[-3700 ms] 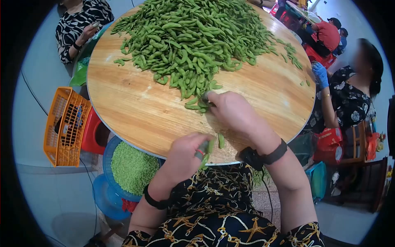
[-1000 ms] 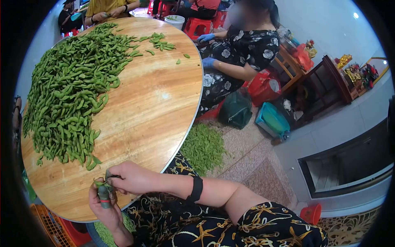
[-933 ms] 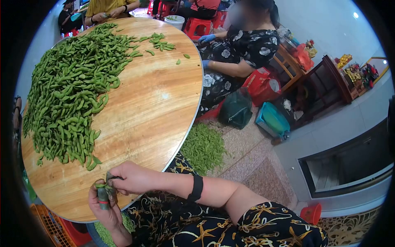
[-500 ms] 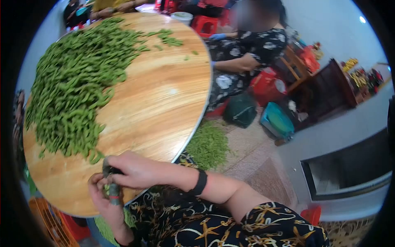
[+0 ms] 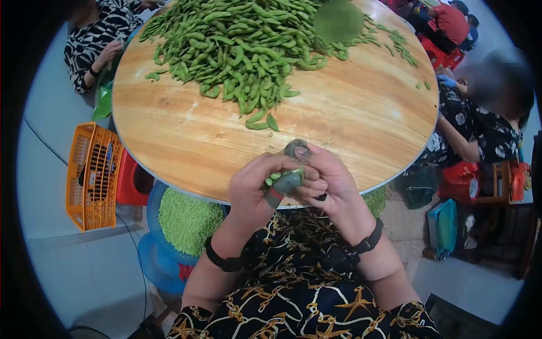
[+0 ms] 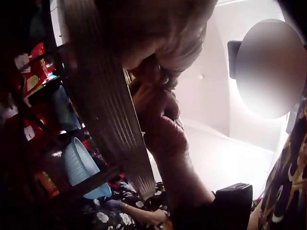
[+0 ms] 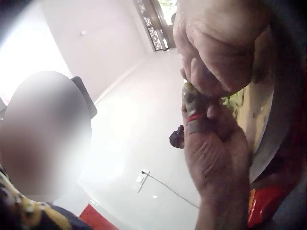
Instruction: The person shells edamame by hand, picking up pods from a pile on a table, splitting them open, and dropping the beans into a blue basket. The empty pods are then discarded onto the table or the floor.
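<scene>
Although pale-green shelled beans (image 5: pixel 189 223) are filling a round blue plastic basin (image 5: pixel 151 210), heaped green pods (image 5: pixel 243 53) are lying unopened; left hand (image 5: pixel 250 191) and right hand (image 5: pixel 334 182) are grasping a split green pod (image 5: pixel 275 177).

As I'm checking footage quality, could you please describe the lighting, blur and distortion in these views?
Head: fisheye curvature, black corners; left hand and right hand fairly clear.
Left wrist: both hands deeply shadowed, pale wall overexposed.
Right wrist: white wall washed out, hand detail soft.
All views: smooth blurred patches.
</scene>
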